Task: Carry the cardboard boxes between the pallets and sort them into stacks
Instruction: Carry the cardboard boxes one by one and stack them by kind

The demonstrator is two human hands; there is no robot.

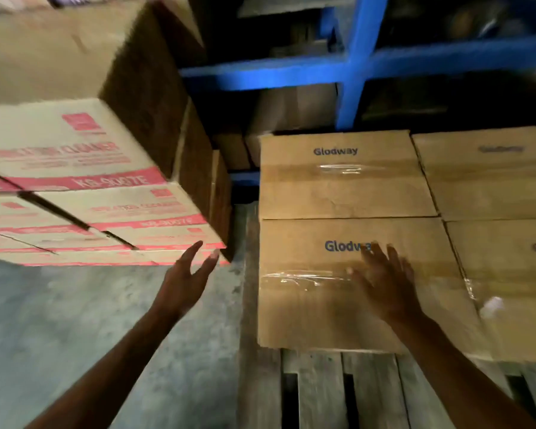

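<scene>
Plain brown Glodway boxes lie flat on a wooden pallet [319,388] at the right; the nearest one [310,317] has clear tape across its top, with another [341,193] behind it. My right hand [384,280] hovers blurred over the near box's top, fingers spread, holding nothing. My left hand [186,280] reaches up with straight fingers toward the lower corner of a stack of pink-printed boxes [84,193] at the left; whether it touches is unclear.
More Glodway boxes [489,181] fill the right side of the pallet. Blue racking [353,66] with dark shelves stands behind. Grey concrete floor [75,329] lies between the pink stack and the pallet.
</scene>
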